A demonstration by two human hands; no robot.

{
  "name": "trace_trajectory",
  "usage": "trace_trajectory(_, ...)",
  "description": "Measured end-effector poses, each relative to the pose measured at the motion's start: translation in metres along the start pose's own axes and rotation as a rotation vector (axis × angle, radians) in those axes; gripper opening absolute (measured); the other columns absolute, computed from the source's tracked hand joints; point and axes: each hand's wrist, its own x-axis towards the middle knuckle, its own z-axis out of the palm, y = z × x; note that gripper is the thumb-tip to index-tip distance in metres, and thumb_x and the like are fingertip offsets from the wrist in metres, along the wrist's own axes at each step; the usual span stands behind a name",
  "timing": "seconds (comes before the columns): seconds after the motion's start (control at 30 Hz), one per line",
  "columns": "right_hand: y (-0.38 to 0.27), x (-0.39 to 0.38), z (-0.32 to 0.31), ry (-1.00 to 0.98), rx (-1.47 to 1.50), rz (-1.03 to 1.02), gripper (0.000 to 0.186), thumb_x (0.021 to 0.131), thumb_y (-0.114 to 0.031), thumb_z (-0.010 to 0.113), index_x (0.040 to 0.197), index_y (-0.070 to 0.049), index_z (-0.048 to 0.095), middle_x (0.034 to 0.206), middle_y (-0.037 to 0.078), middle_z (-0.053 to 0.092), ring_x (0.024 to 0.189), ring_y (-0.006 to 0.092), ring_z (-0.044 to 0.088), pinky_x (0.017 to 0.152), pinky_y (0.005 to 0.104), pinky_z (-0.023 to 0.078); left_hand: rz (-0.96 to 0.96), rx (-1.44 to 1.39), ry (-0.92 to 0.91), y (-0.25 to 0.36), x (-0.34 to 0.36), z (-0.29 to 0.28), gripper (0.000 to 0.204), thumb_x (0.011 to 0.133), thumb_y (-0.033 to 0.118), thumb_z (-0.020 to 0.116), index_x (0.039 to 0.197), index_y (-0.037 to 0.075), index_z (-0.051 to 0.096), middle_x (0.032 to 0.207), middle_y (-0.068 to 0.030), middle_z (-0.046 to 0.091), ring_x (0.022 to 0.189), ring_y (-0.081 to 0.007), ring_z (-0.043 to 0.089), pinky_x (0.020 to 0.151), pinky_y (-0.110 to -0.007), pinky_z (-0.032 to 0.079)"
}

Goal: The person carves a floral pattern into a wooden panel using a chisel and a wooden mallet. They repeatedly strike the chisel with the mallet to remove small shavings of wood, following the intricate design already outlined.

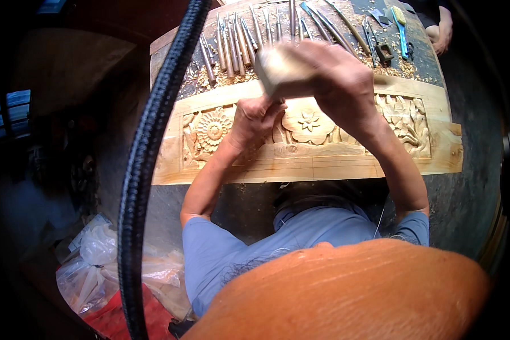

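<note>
the carved wooden panel [309, 136] lies across the bench [428, 68], and over it i see the left hand [250, 120] curled tight, around what i can't tell. just above, the right hand [344, 79] clasps a blurred mallet [281, 69]; beyond, chisels [241, 42] rest among shavings [408, 69].

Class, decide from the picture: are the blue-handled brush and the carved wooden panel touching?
Apart: the head view shows the blue-handled brush lying beyond the carved wooden panel, with wood shavings scattered across the gap.

Pale wooden panel [309, 120], flower-carved, lying flat; blurred mallet [283, 71], probably wooden, held above it.
</note>
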Motion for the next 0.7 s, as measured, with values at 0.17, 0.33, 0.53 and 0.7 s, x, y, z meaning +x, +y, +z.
trace_trajectory(0.17, 0.005, 0.002, -0.01, -0.097, -0.354, -0.126, 0.058, 0.094, -0.014, 0.071, 0.149, -0.031, 0.07, 0.119, 0.007, 0.076, 0.095, 0.0244, 0.075, 0.085, 0.0405, 0.06, 0.008, 0.054, 0.008, -0.004, -0.007, 0.007, 0.015, 0.094, 0.002, 0.081, 0.108, 0.001, 0.075, 0.086, -0.0147, 0.079, 0.075, -0.0281, 0.078, 0.069, -0.038, 0.061)
trace_trajectory(0.33, 0.014, -0.023, -0.035, -0.098, -0.536, -0.042, 0.05, 0.1, -0.013, 0.069, 0.147, -0.029, 0.073, 0.116, 0.01, 0.078, 0.095, 0.025, 0.076, 0.082, 0.0406, 0.062, -0.388, -0.471, 0.394, -0.013, -0.018, 0.011, 0.005, 0.103, 0.0, 0.074, 0.107, -0.002, 0.074, 0.093, -0.0098, 0.083, 0.086, -0.0152, 0.08, 0.08, -0.03, 0.064)
trace_trajectory(0.53, 0.021, -0.104, -0.067, -0.222, -0.592, 0.079, 0.041, 0.102, -0.012, 0.07, 0.141, -0.017, 0.076, 0.117, 0.014, 0.079, 0.093, 0.028, 0.076, 0.079, 0.0404, 0.061, -0.477, -0.529, 0.516, -0.019, -0.019, 0.002, 0.012, 0.108, 0.005, 0.071, 0.117, -0.002, 0.068, 0.102, -0.0138, 0.082, 0.095, -0.0184, 0.08, 0.091, -0.032, 0.064)
trace_trajectory(0.7, -0.017, -0.144, -0.067, -0.301, -0.49, 0.073, 0.039, 0.1, -0.01, 0.078, 0.139, -0.012, 0.073, 0.113, 0.017, 0.078, 0.097, 0.0298, 0.077, 0.081, 0.0403, 0.062, -0.501, -0.528, 0.46, -0.009, -0.014, 0.005, 0.012, 0.107, 0.003, 0.072, 0.116, -0.003, 0.068, 0.102, -0.0145, 0.081, 0.095, -0.0197, 0.08, 0.09, -0.033, 0.066)
